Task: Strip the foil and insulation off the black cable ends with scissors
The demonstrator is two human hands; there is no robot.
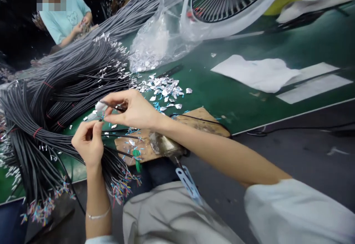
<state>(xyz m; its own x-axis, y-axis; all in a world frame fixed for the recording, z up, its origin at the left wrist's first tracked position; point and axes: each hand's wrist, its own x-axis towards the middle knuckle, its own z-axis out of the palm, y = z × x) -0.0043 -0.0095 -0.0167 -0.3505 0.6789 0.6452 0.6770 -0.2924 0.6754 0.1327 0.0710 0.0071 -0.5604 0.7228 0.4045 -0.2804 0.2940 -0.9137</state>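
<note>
my right hand [133,110] pinches a thin black cable [115,106] between thumb and fingertips. the cable lies almost level, its long axis running across me, and its tip, wrapped in a foil scrap [99,106], points out past my left hand [88,142]. that hand is closed in a pinch just below the tip; what it nips is too small to tell. beyond my left hand the cable bundle [55,84] sprawls over the desk [235,96], and loose foil pieces [163,88] lie beyond my right.
</note>
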